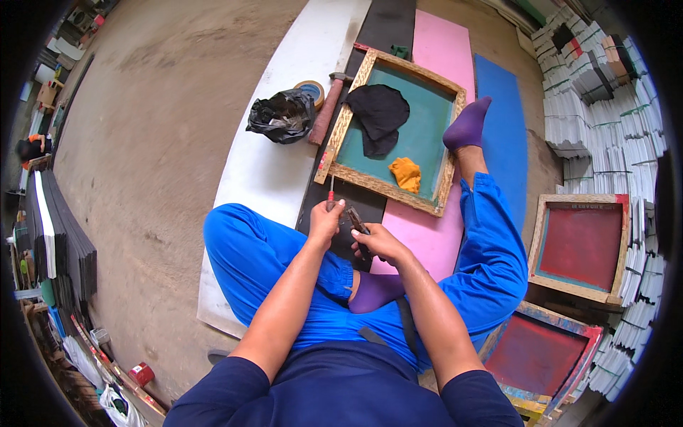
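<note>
My left hand (pixel 325 222) is closed around a screwdriver (pixel 331 195) with a red handle. Its thin shaft points at the near left corner of a wooden screen-printing frame (pixel 384 186); I cannot tell whether the tip touches the wood. Dark, worn pliers (pixel 357 220) are gripped in my right hand (pixel 380 243), their jaws up beside my left fingers. Teal mesh (pixel 427 121) fills the frame. On it lie a black cloth (pixel 380 114) and a crumpled orange-yellow cloth (pixel 406 174). Along the frame's left side rests a hammer (pixel 327 110) with a reddish handle.
Left of the hammer are a black plastic bag (pixel 281 117) and a tape roll (pixel 311 90). White, black, pink and blue sheets (pixel 501 114) cover the floor under me. Two red-mesh frames (pixel 580 245) and tall paper stacks (pixel 597 128) stand right. Another person (pixel 34 148) is far left.
</note>
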{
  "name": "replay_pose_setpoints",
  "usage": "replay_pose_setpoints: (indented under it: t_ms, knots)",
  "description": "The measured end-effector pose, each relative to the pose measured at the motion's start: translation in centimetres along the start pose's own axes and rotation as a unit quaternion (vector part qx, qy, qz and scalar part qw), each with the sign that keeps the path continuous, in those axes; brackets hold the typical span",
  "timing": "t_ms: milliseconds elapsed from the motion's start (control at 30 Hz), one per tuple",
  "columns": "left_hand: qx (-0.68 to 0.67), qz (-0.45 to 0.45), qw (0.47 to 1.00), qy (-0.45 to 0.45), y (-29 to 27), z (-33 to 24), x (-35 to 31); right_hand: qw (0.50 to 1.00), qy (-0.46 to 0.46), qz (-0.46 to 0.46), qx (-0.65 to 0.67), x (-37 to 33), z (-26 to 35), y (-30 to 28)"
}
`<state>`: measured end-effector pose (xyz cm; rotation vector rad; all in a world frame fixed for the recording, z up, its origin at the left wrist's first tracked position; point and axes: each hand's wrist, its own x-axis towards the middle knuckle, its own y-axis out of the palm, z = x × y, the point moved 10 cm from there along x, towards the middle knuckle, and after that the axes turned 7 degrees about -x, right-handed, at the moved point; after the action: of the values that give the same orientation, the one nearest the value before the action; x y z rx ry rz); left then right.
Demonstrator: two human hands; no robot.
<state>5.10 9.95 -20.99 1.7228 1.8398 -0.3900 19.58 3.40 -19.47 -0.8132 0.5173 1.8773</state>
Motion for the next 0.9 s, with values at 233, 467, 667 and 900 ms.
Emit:
replay_pose_setpoints:
  t_ms: [233,467,667,900]
  knots:
    - [0.276,-0.131,0.947,0.104,-1.7,-2.6,-1.1,0.993,0.052,-0.101,0.012,-0.8,-2.7,-4.9]
    - [0.290,-0.074,0.947,0.119,1.2,-1.9,-1.7,0.978,0.118,-0.174,-0.010,-2.7,-4.0,-10.6]
    - [0.298,-0.063,0.946,0.112,1.8,-1.9,-1.5,0.976,0.131,-0.172,-0.012,-2.5,-3.9,-12.1]
    - [0.276,-0.066,0.951,0.121,1.7,-2.2,-1.3,0.977,0.155,-0.141,-0.024,-2.8,-2.9,-12.3]
